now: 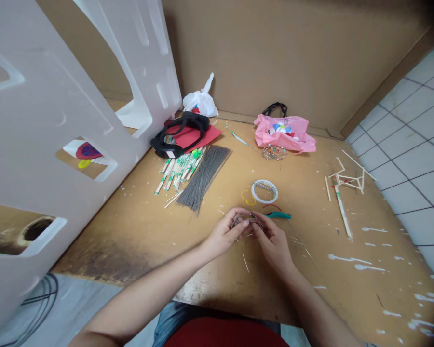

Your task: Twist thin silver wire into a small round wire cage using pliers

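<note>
My left hand (227,232) and my right hand (273,242) meet over the middle of the brown board (137,231). Between their fingertips they pinch a small tangle of thin wire (249,221). Just beyond the hands lie teal-handled pliers (279,215), a yellow wire loop (247,198) and a white ring-shaped wire spool (264,191). Thin wire strands run from the hands toward the right across the board.
A bundle of grey wire rods (204,177) and several green-tipped wooden sticks (177,169) lie to the left. A black strap on red paper (186,135), a white bag (200,102), a pink bag (284,132) and a stick frame (347,182) sit further back. A white plastic panel (50,125) stands at left.
</note>
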Demonstrator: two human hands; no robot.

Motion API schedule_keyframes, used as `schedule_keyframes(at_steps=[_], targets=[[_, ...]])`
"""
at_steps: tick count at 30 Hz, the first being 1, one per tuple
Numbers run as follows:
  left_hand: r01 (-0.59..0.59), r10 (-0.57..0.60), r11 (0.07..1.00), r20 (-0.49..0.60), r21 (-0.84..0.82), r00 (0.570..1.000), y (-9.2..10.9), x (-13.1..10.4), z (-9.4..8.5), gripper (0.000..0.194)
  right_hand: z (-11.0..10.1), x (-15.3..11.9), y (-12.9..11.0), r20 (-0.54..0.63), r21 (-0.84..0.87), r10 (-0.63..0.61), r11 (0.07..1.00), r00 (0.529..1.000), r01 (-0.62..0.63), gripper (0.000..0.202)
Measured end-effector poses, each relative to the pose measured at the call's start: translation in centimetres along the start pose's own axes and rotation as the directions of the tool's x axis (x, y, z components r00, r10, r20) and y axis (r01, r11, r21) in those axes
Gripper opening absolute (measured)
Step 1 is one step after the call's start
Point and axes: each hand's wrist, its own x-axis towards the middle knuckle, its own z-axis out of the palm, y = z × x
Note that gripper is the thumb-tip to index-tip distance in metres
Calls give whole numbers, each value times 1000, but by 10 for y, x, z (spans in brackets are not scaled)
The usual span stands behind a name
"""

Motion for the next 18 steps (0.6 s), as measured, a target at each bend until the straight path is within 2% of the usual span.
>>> schedule_keyframes(at_steps=[4, 8, 13, 18], targets=[[15, -12, 997, 34, -80, 999, 1, 3, 0, 38, 1, 1, -6, 39, 137, 105, 985, 994, -109, 32], [0, 2, 996, 28, -85, 1000, 1, 0, 2, 37, 3, 2, -8, 8, 136, 102, 985, 995, -103, 34], [-16, 16, 996, -8, -83, 1000, 1, -2, 1, 33, 9, 1, -2, 180, 158, 90, 980, 980, -119, 34], [32, -40, 980, -36, -197, 999, 1, 6, -5, 33, 9, -2, 1, 204, 211, 111, 965, 973, -155, 51]])
